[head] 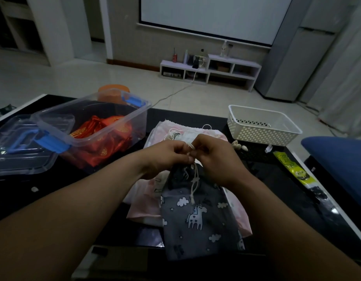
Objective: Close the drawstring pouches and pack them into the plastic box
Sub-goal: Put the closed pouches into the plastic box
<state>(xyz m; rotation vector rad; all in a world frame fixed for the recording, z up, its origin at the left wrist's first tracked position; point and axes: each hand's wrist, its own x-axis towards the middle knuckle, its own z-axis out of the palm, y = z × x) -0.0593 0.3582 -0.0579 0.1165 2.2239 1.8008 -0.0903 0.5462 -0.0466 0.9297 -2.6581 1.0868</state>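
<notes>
Grey drawstring pouch (197, 218), printed with white unicorns and clouds: lifted by its neck over the near middle of the tabletop (53, 191). Its body hangs toward the near edge. The mouth is bunched together under the fingers.

Left hand (165, 157): fingers curled, thumb and fingertips pinching the cream drawstring cord (194, 183) at the top of the pouch.

Right hand (216, 159): fingers also curled, pinching the same cord. Its knuckles touch the left hand's. Loose ends of the cord dangle down the front of the pouch, with knots showing.

Pink pouches (147, 201): a loose heap lying flat under and behind the grey one, stretching from the middle of the tabletop toward the far edge. White cords are tangled at the far end of the heap.

Plastic box (139, 122): clear, blue latches, open, standing at the far left of the tabletop. Red pouches (100, 134) with gold print lie inside it.

Box lid (17, 151): clear with a blue handle, at the left edge. The near-left corner of the box overlaps it.

Orange round container (112, 92): just behind the box at the far edge.

White perforated basket (262, 134): far right corner, well apart from the box. A few small shells (239, 146) lie just beside its near-left corner.

Yellow packet (297, 169): lying along the right edge.
</notes>
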